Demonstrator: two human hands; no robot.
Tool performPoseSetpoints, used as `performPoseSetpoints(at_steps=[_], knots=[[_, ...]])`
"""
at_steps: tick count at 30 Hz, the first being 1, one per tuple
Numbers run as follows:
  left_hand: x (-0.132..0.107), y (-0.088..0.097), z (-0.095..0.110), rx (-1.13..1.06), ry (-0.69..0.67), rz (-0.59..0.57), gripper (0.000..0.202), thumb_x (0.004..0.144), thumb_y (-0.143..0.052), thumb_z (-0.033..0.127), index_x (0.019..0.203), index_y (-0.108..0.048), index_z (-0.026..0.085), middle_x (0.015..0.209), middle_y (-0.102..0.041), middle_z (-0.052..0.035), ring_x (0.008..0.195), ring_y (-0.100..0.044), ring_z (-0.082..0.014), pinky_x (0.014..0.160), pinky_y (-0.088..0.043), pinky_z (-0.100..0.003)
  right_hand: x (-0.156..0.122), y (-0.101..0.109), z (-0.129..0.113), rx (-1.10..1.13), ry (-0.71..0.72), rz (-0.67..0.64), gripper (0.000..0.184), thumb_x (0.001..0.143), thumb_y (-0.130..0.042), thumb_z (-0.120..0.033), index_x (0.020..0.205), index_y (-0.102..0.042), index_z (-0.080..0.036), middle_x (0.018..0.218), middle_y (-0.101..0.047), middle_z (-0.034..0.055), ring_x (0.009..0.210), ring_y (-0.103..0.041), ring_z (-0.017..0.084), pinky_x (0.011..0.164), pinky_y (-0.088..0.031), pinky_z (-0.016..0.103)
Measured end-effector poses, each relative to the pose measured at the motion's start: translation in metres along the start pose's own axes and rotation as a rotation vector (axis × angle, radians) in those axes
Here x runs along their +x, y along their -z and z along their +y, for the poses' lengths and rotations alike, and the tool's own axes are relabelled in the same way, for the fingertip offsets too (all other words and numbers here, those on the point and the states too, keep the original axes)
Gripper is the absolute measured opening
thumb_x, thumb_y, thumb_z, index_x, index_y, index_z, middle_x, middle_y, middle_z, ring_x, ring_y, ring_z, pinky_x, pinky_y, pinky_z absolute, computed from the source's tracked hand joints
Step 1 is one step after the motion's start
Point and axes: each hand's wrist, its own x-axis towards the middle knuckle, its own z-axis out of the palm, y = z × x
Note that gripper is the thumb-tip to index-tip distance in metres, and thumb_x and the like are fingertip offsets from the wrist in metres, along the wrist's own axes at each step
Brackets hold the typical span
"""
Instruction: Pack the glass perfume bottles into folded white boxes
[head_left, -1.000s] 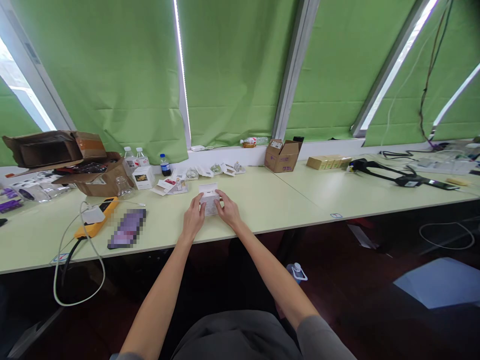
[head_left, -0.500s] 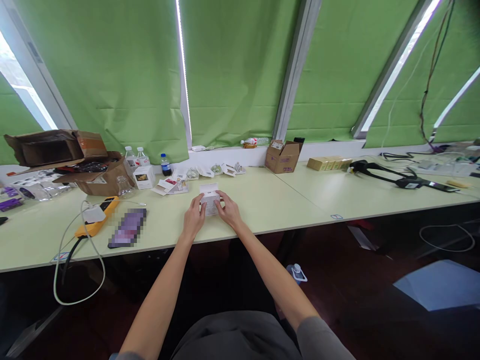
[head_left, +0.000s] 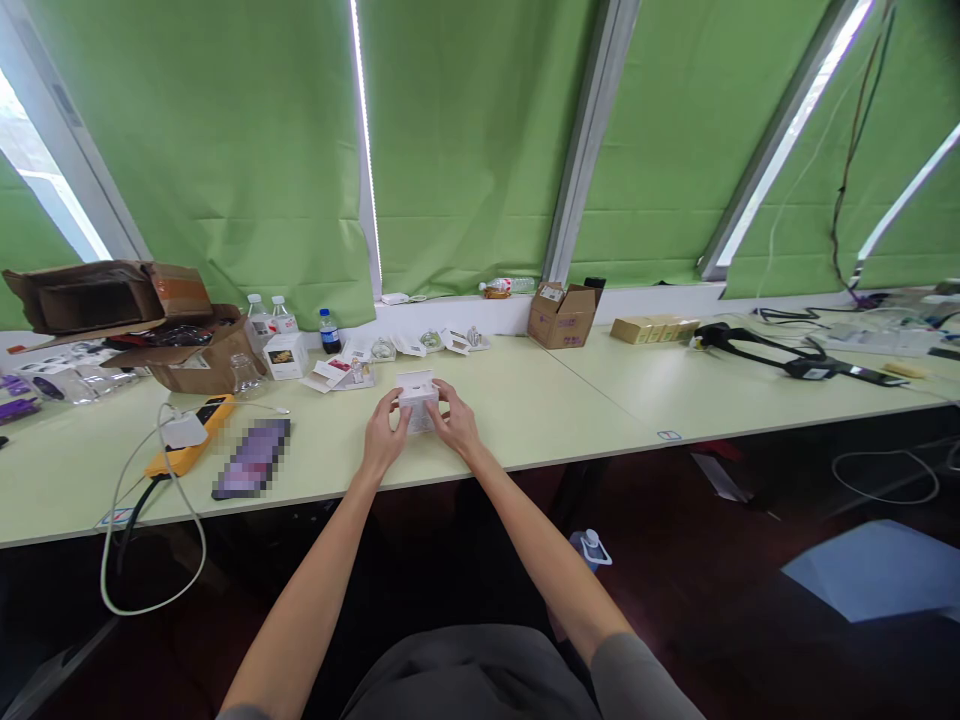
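Observation:
A small white box (head_left: 417, 400) with its top flap open stands on the pale green table (head_left: 570, 400) straight in front of me. My left hand (head_left: 383, 440) grips its left side with curled fingers. On the other side my right hand (head_left: 456, 424) holds it, fingers wrapped round its right wall. Both forearms reach forward over the table's front edge.
Left of my hands lie a phone (head_left: 253, 458), a yellow power strip (head_left: 189, 436) with a white cable, open cardboard boxes (head_left: 180, 350), bottles (head_left: 328, 330) and small white packages (head_left: 352, 368). A brown box (head_left: 561, 315), gold boxes (head_left: 652, 327) and black gear (head_left: 780, 352) sit to the right.
The white box and both hands have stayed in nearly the same spot; my fingers shifted slightly on the box. The view moved a little.

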Motion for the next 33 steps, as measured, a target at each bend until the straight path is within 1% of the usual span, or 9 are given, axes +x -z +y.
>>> performPoseSetpoints(at_steps=[2,5,9,13,17,20,25,30,33], knots=[[0.002,0.0,0.001,-0.103,0.045,-0.003,0.056,0.089,-0.047,0.048,0.138,-0.037,0.02,0.131,-0.054,-0.013,0.109,-0.059,-0.0207,0.092,-0.048,-0.036,0.004,0.0,0.0,0.119,-0.065,0.048,0.055,0.09,-0.045,-0.05,0.137,-0.039,-0.021,0.118,-0.063,0.0105,0.099,-0.063,0.021,0.069,-0.056,0.031],[0.006,-0.004,0.0,-0.258,0.167,-0.02,0.057,0.091,-0.04,0.055,0.133,-0.042,0.017,0.126,-0.059,-0.0137,0.109,-0.06,-0.0203,0.089,-0.049,-0.033,0.015,-0.002,0.004,0.31,-0.188,0.079,0.053,0.089,-0.039,-0.058,0.119,-0.056,-0.018,0.104,-0.067,0.0114,0.094,-0.064,0.021,0.075,-0.055,0.033],[0.013,-0.009,-0.003,-0.413,0.285,-0.089,0.069,0.09,-0.022,0.064,0.118,-0.057,0.012,0.114,-0.065,-0.0153,0.102,-0.064,-0.022,0.084,-0.051,-0.034,0.029,-0.005,0.012,0.563,-0.36,-0.058,0.051,0.083,-0.045,-0.061,0.091,-0.065,-0.015,0.077,-0.067,0.0067,0.072,-0.064,0.019,0.07,-0.053,0.033],[0.015,-0.008,-0.005,-0.54,0.36,-0.115,0.074,0.086,-0.028,0.07,0.117,-0.059,0.01,0.107,-0.068,-0.0164,0.095,-0.066,-0.0238,0.082,-0.051,-0.037,0.033,-0.009,0.012,0.678,-0.428,-0.02,0.033,0.077,-0.054,-0.049,0.073,-0.061,-0.017,0.067,-0.059,0.0008,0.061,-0.054,0.013,0.064,-0.048,0.027],[0.02,-0.006,-0.008,-0.658,0.435,-0.092,0.068,0.08,-0.044,0.07,0.11,-0.064,0.012,0.102,-0.069,-0.0143,0.091,-0.066,-0.0236,0.082,-0.049,-0.036,0.031,-0.012,0.009,0.641,-0.398,0.039,0.033,0.077,-0.051,-0.044,0.056,-0.044,-0.019,0.058,-0.042,-0.0031,0.055,-0.038,0.01,0.055,-0.036,0.023],[0.029,-0.007,-0.009,-0.693,0.453,-0.062,0.056,0.076,-0.055,0.063,0.1,-0.066,0.013,0.093,-0.069,-0.0103,0.083,-0.064,-0.0198,0.077,-0.048,-0.031,0.03,-0.015,0.009,0.613,-0.409,0.059,0.034,0.077,-0.049,-0.043,0.055,-0.038,-0.02,0.057,-0.035,-0.0035,0.055,-0.031,0.01,0.051,-0.03,0.023],[0.042,-0.01,-0.008,-0.642,0.468,-0.006,0.036,0.069,-0.067,0.049,0.08,-0.064,0.014,0.074,-0.063,-0.0032,0.067,-0.057,-0.0138,0.064,-0.045,-0.026,0.03,-0.02,0.011,0.586,-0.417,0.105,0.032,0.077,-0.047,-0.041,0.056,-0.037,-0.02,0.057,-0.032,-0.0037,0.055,-0.028,0.01,0.05,-0.027,0.023],[0.043,-0.014,-0.007,-0.677,0.465,0.043,0.028,0.069,-0.066,0.041,0.078,-0.062,0.015,0.071,-0.059,-0.0007,0.064,-0.053,-0.0116,0.06,-0.042,-0.024,0.031,-0.022,0.012,0.589,-0.369,0.128,0.025,0.077,-0.047,-0.038,0.061,-0.049,-0.018,0.061,-0.041,-0.0026,0.058,-0.036,0.011,0.053,-0.03,0.023],[0.042,-0.021,-0.007,-0.677,0.465,0.108,0.025,0.071,-0.064,0.039,0.077,-0.06,0.015,0.066,-0.055,0.0012,0.059,-0.049,-0.01,0.056,-0.039,-0.023,0.033,-0.022,0.01,0.583,-0.328,0.138,0.023,0.077,-0.046,-0.035,0.071,-0.059,-0.017,0.068,-0.052,-0.0004,0.063,-0.044,0.013,0.055,-0.034,0.023]])
